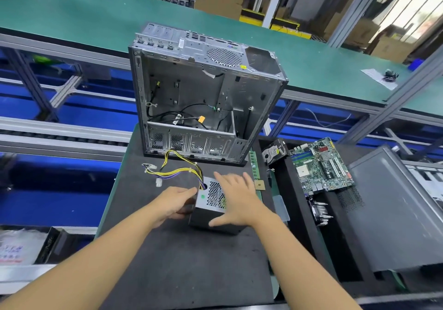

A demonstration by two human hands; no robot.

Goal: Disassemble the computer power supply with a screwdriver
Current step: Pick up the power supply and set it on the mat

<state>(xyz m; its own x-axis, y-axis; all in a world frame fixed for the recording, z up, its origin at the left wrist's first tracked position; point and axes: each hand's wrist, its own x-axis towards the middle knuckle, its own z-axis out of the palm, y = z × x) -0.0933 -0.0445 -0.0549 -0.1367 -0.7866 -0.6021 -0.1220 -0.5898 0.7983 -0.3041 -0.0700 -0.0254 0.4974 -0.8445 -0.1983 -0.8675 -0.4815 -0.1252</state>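
Two bare forearms (107, 249) reach in over the black-matted surface (167, 273). The left grip (176, 202) is curled against the left side of the power supply (208, 210), thumb at its top edge, and appears clamped on it. The right grip (236, 199) is spread flat, fingers straight, over the unit's top and right side; motion blur prevents confirming contact. The power supply sits on the surface, already out of the case, housing intact and cover on, its cable bundle (177, 170) trailing behind it. No screwdriver is visible. Just beyond stands the computer case (206, 94), open and largely gutted. To the right lie a motherboard (321, 166) and a hard drive (274, 152). Assessment: extraction is complete; opening the unit itself has not begun, and all cover screws appear to remain.
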